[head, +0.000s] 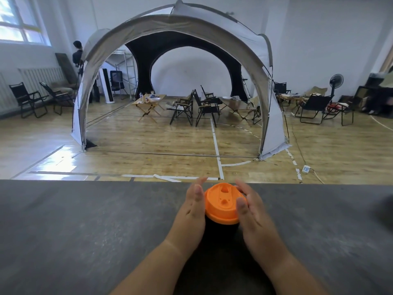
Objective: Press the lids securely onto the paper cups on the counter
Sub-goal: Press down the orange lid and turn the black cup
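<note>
An orange lid sits on top of a black paper cup that stands on the dark grey counter. My left hand lies along the lid's left side with its fingers straight. On the lid's right side is my right hand, fingers straight, its thumb resting on the lid's rim. Both hands flank the lid. Most of the cup's body is hidden between my wrists.
The counter's far edge runs just beyond the cup. Past it lies a wooden floor with a large white dome tent, folding chairs and small tables. A dark blurred object sits at the counter's right edge. A person stands far left.
</note>
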The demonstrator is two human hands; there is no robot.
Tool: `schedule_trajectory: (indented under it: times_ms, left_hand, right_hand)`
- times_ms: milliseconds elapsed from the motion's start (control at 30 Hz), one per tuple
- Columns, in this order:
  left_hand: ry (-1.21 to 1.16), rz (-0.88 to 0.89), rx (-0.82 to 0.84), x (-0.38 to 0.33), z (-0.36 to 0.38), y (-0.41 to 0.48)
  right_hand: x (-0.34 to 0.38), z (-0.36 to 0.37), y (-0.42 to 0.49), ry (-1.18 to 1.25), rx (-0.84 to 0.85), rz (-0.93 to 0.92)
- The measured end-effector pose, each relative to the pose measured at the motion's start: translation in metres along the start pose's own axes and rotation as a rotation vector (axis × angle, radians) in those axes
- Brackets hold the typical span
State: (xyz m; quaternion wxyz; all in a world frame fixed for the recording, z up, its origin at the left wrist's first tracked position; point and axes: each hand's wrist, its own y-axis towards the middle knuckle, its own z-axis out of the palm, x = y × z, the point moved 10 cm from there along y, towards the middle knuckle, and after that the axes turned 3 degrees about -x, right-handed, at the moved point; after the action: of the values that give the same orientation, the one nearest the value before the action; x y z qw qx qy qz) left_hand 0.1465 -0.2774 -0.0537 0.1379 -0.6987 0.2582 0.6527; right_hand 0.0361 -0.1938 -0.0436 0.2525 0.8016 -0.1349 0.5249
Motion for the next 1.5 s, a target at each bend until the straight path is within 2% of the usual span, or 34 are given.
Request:
schedule_trajectory:
  times_ms: [100, 200, 300, 400, 567, 767, 867, 967, 1100, 1167, 1267, 1367, 1433, 1500]
  left_hand:
    - [-0.016, -0.005, 0.027, 0.0, 0.0, -0.001]
    - [-0.009, -0.002, 0.026, -0.001, -0.001, 0.0]
    - [-0.01, -0.004, 0.038, -0.002, 0.001, -0.001]
    - [-0.048, -0.01, 0.047, -0.005, 0.002, -0.002]
    - [-0.001, 0.017, 0.057, -0.004, 0.003, 0.0]
    - [0.014, 0.055, -0.001, -0.002, -0.001, 0.0]
    - [-0.014, 0.031, 0.037, -0.005, 0.002, -0.002]
    - [-0.036, 0.015, 0.083, -0.006, 0.007, -0.003]
    - [-0.258, -0.172, 0.176, 0.001, 0.018, -0.008]
    - [-0.378, -0.281, 0.257, 0.005, 0.032, -0.015]
    - [-0.452, -0.344, 0.259, 0.01, 0.041, -0.022]
    - [-0.446, -0.351, 0.183, 0.013, 0.037, -0.02]
    - [-0.46, -0.394, 0.227, 0.014, 0.042, -0.023]
    - [-0.527, -0.473, 0.328, 0.011, 0.054, -0.031]
  right_hand:
    - [-0.003, 0.008, -0.001, -0.017, 0.089, 0.035]
    - [-0.002, 0.008, -0.001, -0.026, 0.1, 0.046]
    - [0.001, 0.001, -0.001, -0.062, 0.021, 0.002]
    - [0.004, -0.009, -0.002, 0.019, -0.095, -0.041]
    - [0.0, 0.007, -0.002, -0.046, 0.076, 0.026]
    - [-0.004, 0.009, -0.002, -0.086, 0.098, 0.023]
    - [-0.003, 0.01, -0.001, -0.127, 0.112, 0.007]
    - [-0.003, 0.009, -0.001, -0.037, 0.095, 0.036]
    - [-0.006, -0.028, 0.005, 0.327, -0.209, 0.082]
    - [-0.02, -0.034, 0.009, 0.521, -0.259, 0.172]
    - [-0.028, -0.028, 0.009, 0.502, -0.204, 0.233]
    - [-0.014, -0.033, 0.009, 0.41, -0.24, 0.141]
    - [-0.008, -0.038, 0.011, 0.408, -0.262, 0.098]
    - [-0.015, -0.035, 0.012, 0.569, -0.254, 0.159]
